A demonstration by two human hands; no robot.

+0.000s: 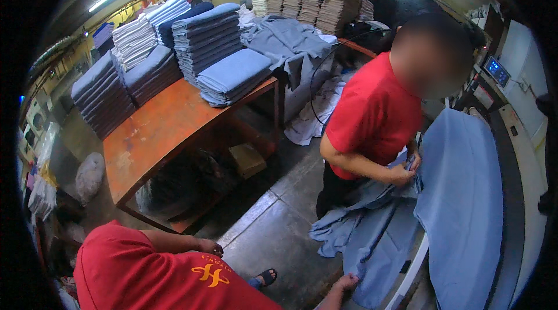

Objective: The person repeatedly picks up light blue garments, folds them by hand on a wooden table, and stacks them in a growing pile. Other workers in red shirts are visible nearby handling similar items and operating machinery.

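Observation:
My left hand (210,247) hangs in front of my red-shirted body over the floor, its fingers loosely curled with nothing visible in them. At lower right, my right hand (349,281) grips an edge of blue-grey cloth (375,252) hanging in folds. A co-worker (366,106) in a red shirt leans in at the right, both hands (404,170) gathering the same cloth higher up. A long blue-grey sheet (456,193) lies along the machine (514,159) on the far right, beside a pale rail.
An orange table (139,153) at left carries folded blue-grey stacks (203,42) and white stacks (133,39). Brown stacks (302,2) and loose grey cloth (285,48) are behind. A box (247,159) is on the lower shelf, a bundle (89,176) on the floor (261,223).

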